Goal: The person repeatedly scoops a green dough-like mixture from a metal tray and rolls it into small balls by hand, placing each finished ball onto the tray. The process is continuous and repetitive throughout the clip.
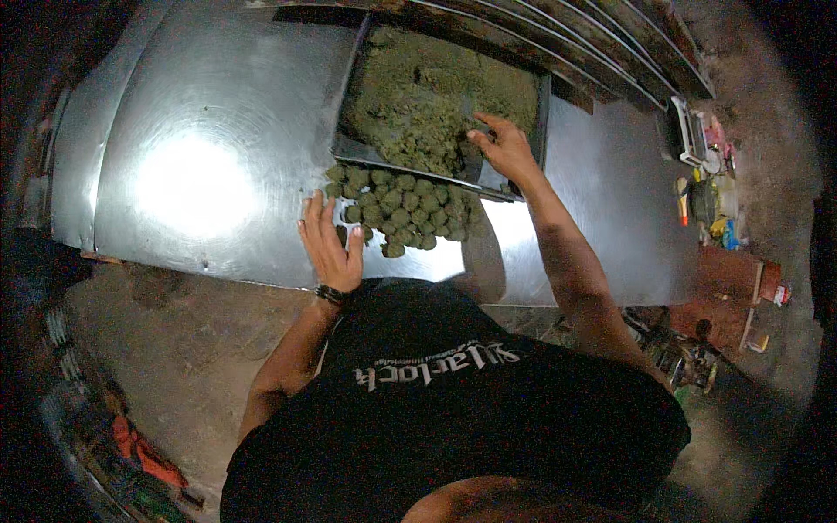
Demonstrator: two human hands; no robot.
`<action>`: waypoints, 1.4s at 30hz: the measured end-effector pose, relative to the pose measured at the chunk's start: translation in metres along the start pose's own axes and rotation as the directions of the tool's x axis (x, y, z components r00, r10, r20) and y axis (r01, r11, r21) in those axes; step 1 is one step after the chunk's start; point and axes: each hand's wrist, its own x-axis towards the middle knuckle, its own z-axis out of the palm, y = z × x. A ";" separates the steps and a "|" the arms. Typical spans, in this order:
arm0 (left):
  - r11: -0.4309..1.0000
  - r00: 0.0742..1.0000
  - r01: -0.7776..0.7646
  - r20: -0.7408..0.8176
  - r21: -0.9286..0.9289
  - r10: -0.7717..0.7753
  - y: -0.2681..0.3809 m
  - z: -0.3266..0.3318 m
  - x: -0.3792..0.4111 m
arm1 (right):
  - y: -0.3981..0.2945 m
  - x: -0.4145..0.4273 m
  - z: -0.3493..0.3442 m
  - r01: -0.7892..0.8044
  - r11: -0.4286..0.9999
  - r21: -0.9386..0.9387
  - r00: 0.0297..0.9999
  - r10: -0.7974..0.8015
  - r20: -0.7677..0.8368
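A shallow metal tray [392, 160] holds a crumbly green-brown mixture [451, 91]. Over the tray's near right part is my right hand [507, 149], its thumb and forefinger apart and nothing visible between them; whether it touches the mixture cannot be told. Along the tray's near side lies a cluster of many small green-brown balls [401, 216] on the metal tabletop [281, 85]. My left hand [330, 242], with a dark band at the wrist, is spread flat at the cluster's left edge. A few balls sit close by its fingers and thumb, partly hidden.
Long dark slats with pale edges [608, 52] run beyond the tray at the far right. Past the table's right end are assorted items, among them an orange-tipped tool [683, 202] and a reddish-brown board or box [726, 294]. An orange object [147, 451] lies at lower left.
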 end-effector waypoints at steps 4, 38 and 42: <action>0.986 0.989 -0.084 0.107 -0.144 0.100 -0.010 -0.018 0.007 | -0.010 0.026 0.016 -0.163 0.978 -0.128 0.933 0.196 0.303; 0.895 0.924 0.082 -0.370 0.438 0.097 -0.032 0.022 0.006 | 0.070 0.080 -0.027 0.358 0.928 0.104 0.761 -0.355 0.543; 0.827 0.950 0.142 -0.310 0.544 0.041 -0.045 0.023 -0.001 | 0.080 0.094 0.024 0.514 0.857 -0.021 0.737 -0.429 0.522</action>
